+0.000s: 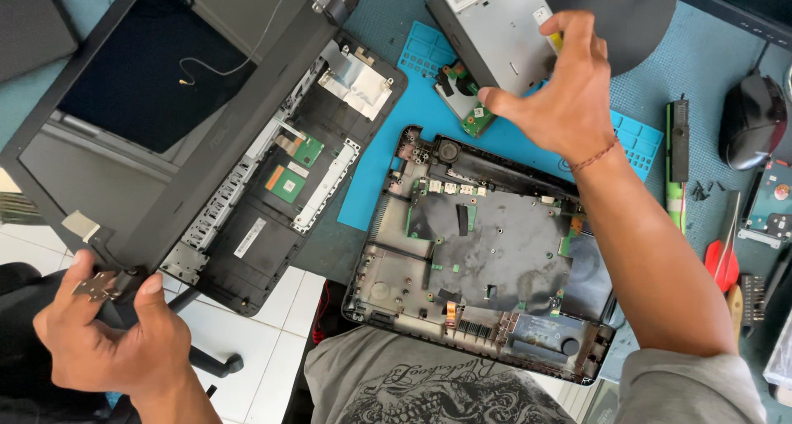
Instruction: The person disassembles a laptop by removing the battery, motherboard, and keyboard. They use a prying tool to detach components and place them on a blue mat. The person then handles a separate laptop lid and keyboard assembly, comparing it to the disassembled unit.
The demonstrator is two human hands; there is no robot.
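Left hand (115,341) closed around the metal hinge (97,285) at the near corner of the opened laptop lid and palmrest assembly (206,143), thumb and forefinger pinching the bracket; assembly lying tilted off the table edge over the white tiled floor (247,341). Right hand (561,86) reaching far across the table, fingers curled loosely over the silver optical drive (495,28), thumb beside a small green circuit board (466,102); firm grip or mere touch impossible to tell. Drive and board resting on the blue repair mat (412,135), partly overlapping its compartment tray. Between both hands, the stripped black laptop bottom case (487,259), open side up, near edge against the grey shirt. At far right, well apart: black mouse (752,119), narrow speaker strip (678,143), red-handled screwdriver (724,255), hard drive (771,201).
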